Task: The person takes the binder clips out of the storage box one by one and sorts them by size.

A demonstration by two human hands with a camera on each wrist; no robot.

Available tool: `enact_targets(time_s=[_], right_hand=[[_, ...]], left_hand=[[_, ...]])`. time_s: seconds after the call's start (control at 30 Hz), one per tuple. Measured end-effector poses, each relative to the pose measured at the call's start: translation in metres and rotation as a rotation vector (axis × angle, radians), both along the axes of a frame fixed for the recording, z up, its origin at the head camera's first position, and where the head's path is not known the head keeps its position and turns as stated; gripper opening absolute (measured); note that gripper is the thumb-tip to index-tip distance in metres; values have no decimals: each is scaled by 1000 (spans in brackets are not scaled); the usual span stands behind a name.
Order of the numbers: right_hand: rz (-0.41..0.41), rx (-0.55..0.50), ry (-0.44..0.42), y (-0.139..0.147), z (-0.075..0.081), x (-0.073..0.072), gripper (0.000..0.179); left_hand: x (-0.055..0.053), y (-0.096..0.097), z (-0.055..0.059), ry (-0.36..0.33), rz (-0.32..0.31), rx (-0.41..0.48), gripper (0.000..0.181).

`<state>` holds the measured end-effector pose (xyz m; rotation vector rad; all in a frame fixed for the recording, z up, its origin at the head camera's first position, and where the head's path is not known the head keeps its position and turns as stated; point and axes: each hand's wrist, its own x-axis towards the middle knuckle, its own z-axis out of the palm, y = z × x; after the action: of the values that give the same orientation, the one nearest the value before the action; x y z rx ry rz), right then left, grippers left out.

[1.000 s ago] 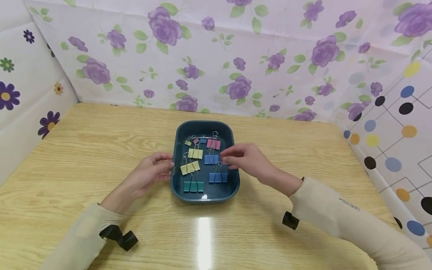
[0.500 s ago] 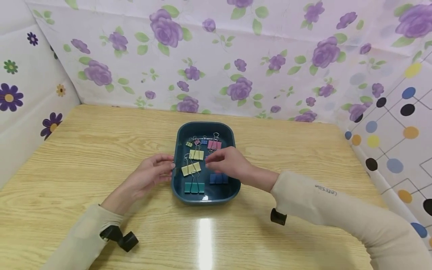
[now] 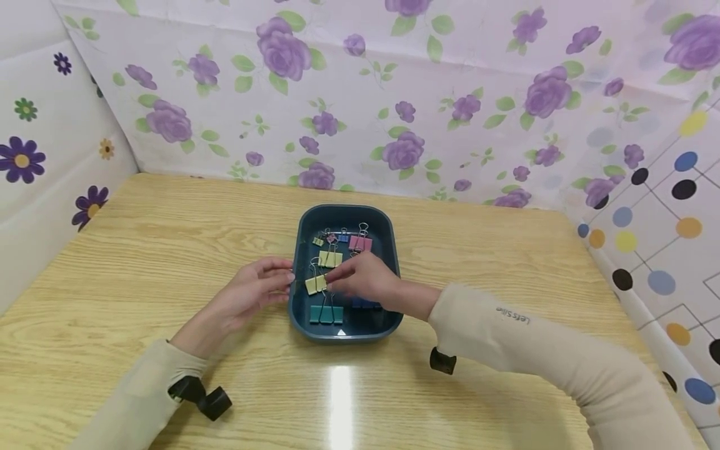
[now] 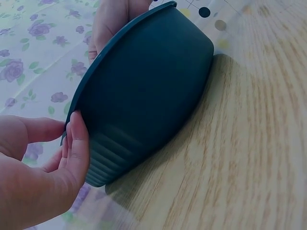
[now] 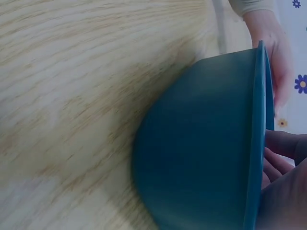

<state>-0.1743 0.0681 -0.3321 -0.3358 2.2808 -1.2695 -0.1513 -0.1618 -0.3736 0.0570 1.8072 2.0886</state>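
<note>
A dark teal plastic tray [image 3: 345,338] stands on the table with several binder clips in it. My left hand [image 3: 255,290] holds its left rim; in the left wrist view, the thumb is at the rim and the fingers [image 4: 79,143] lie against the outer wall. My right hand [image 3: 365,278] reaches over the tray from the right. Its thumb and forefinger are at the right end of a yellow binder clip [image 3: 315,285]; whether they pinch it is hidden. Just below lies a green binder clip [image 3: 326,314]. The right hand partly covers a blue binder clip [image 3: 365,304].
Farther back in the tray are another yellow clip [image 3: 330,259], a pink clip [image 3: 360,243] and several tiny clips, including a blue one [image 3: 343,238]. The wooden table [image 3: 214,212] meets a flowered cloth [image 3: 225,100] behind and a dotted cloth at right.
My right hand has moved left from the tray's right side, across the blue clips, to the yellow clip. The left hand stays at the left rim. The clips show no clear movement.
</note>
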Motion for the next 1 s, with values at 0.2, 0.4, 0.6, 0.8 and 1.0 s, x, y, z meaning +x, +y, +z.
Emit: enact_targets(time_s=[0.2, 0.4, 0.6, 0.8, 1.0], right_hand=[[2, -42, -43, -3, -2, 4, 20], [-1, -56, -35, -3, -5, 5, 16], [16, -66, -40, -2, -4, 3, 15], [39, -96, -23, 2, 2, -2, 15], [33, -129, -28, 12, 9, -2, 13]], left_hand=[[1, 3, 0, 0, -9, 11, 36], [1, 5, -1, -18, 12, -30, 40], [2, 8, -1, -14, 24, -58, 47], [3, 7, 2, -10, 28, -61, 48], [2, 6, 2, -14, 39, -86, 49]])
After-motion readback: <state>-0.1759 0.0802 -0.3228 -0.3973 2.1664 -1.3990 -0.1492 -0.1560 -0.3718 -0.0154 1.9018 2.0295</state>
